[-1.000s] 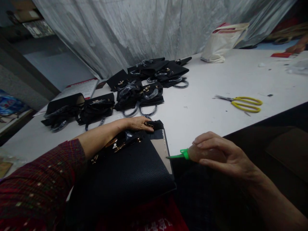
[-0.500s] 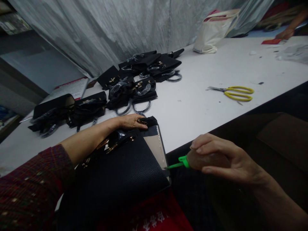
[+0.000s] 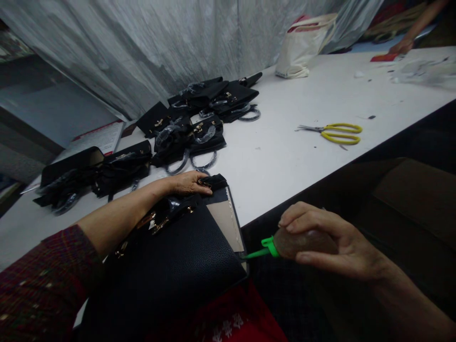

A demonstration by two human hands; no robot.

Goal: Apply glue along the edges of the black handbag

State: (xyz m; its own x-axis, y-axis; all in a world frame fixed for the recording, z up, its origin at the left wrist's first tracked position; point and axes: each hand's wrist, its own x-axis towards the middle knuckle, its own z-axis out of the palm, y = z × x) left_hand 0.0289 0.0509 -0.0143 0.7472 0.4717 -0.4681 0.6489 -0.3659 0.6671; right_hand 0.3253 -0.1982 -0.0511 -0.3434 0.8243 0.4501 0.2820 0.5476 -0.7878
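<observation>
A black pebbled handbag (image 3: 178, 266) with gold fittings lies on my lap and the edge of the white table (image 3: 285, 156). My left hand (image 3: 190, 183) rests on its far end, fingers closed over a black flap with a gold clasp. My right hand (image 3: 320, 237) grips a brown-handled tool with a green collar and green tip (image 3: 261, 249). The tip touches the bag's tan side panel (image 3: 228, 223) near its lower corner.
Several black handbags with wrapped handles (image 3: 199, 128) lie heaped further back, more of them at the left (image 3: 92, 173). Yellow-handled scissors (image 3: 333, 133) lie to the right. A white tote bag (image 3: 301, 45) stands at the back. Another person's hand (image 3: 401, 46) reaches in far right.
The view has shifted, so everything sits further left and lower. My right hand with the tool has sunk a little beside the bag's edge. My left hand keeps its hold.
</observation>
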